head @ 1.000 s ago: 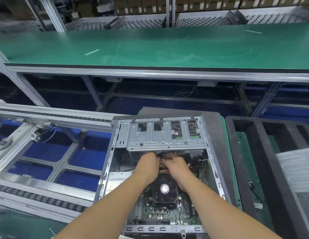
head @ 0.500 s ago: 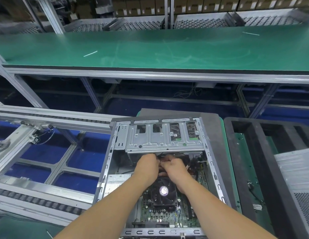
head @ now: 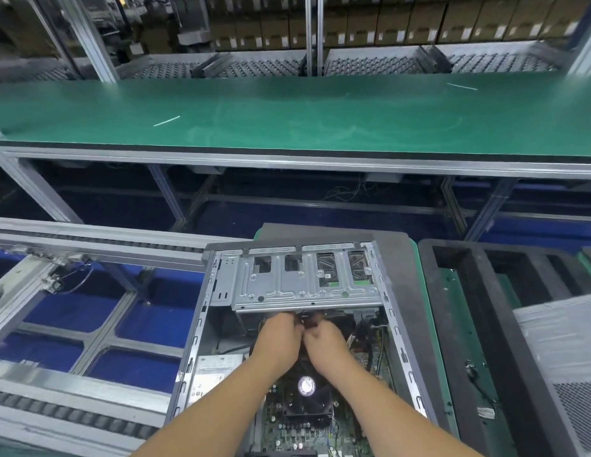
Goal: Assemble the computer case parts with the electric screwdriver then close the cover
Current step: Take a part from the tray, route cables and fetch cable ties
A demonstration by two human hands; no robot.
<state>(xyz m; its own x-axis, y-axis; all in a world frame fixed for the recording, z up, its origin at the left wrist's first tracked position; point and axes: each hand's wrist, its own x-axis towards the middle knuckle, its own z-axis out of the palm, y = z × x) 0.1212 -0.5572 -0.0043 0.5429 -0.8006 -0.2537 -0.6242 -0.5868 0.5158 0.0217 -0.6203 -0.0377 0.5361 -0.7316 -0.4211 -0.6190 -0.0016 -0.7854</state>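
A: Nearest us, the CPU fan (head: 306, 387) sits on the motherboard (head: 287, 430), forearms crossing above it.

B: And the 2 hands — left hand (head: 278, 334), right hand (head: 323, 338) — meet knuckle to knuckle inside the open computer case (head: 201, 341), fingers curled on something dark; what exactly, I cannot tell.

A: Just beyond them, the drive cage (head: 307, 285). Farthest, the green conveyor belt (head: 287, 117).

Across from me runs a long green bench (head: 320, 120) with two thin white strips (head: 166, 121) lying on it, well apart. Behind it sit roller racks (head: 379, 64) and rows of brown boxes (head: 403, 24). To my left is a roller conveyor (head: 73, 417) over blue flooring, and to my right a black foam tray (head: 505, 324).
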